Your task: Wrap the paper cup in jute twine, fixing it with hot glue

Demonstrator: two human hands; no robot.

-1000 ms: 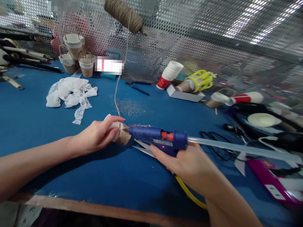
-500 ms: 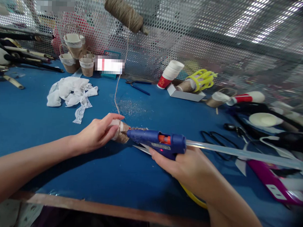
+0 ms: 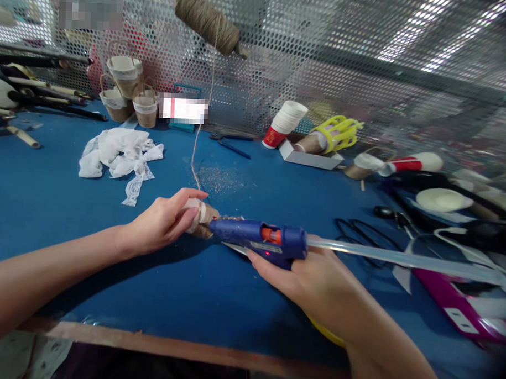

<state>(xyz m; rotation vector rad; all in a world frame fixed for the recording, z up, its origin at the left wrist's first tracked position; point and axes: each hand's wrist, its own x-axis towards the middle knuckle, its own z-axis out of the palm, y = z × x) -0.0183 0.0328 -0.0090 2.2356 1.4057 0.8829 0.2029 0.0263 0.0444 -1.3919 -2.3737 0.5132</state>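
Nearer than the white lace (image 3: 113, 146) and right of it, the left hand (image 3: 163, 219) pinches 1 brown-and-white cup (image 3: 204, 212); farther right of the lace, the right hand (image 3: 310, 274) grips 1 blue glue gun (image 3: 239, 233).

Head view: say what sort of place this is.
Probably a craft workshop, judging by the blue plastic glue gun, the thick spool of brown twine and the small, brown, white-rimmed baskets.
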